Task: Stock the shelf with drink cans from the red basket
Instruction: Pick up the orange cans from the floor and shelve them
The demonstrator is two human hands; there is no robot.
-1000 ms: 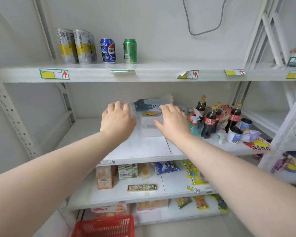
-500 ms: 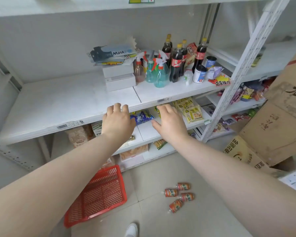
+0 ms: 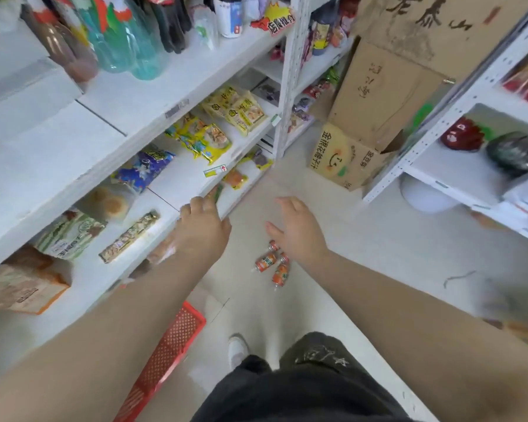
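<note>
You are on the fetching leg of the job, as I read it: the white shelf unit (image 3: 141, 95) stands at your left, its lower boards laid with snack packets (image 3: 217, 138), and both your arms reach down past it toward the floor. Your left hand (image 3: 203, 231) and right hand (image 3: 299, 231) are both empty, fingers loose and spread, gripping nothing. The orange drink cans (image 3: 265, 261) lie on their sides in a tight cluster on the floor, just under your right hand and apart from the basket. The next move calls for bending lower and closing on a can. Lying down and touching one another, they will likely roll if nudged, so come at them from above. As for containers, the cardboard box (image 3: 345, 156) by the shelf post has a flap raised, but you cannot see what it holds. The red basket (image 3: 177, 339) sits under your left forearm, and the mesh that shows carries no cans.
</note>
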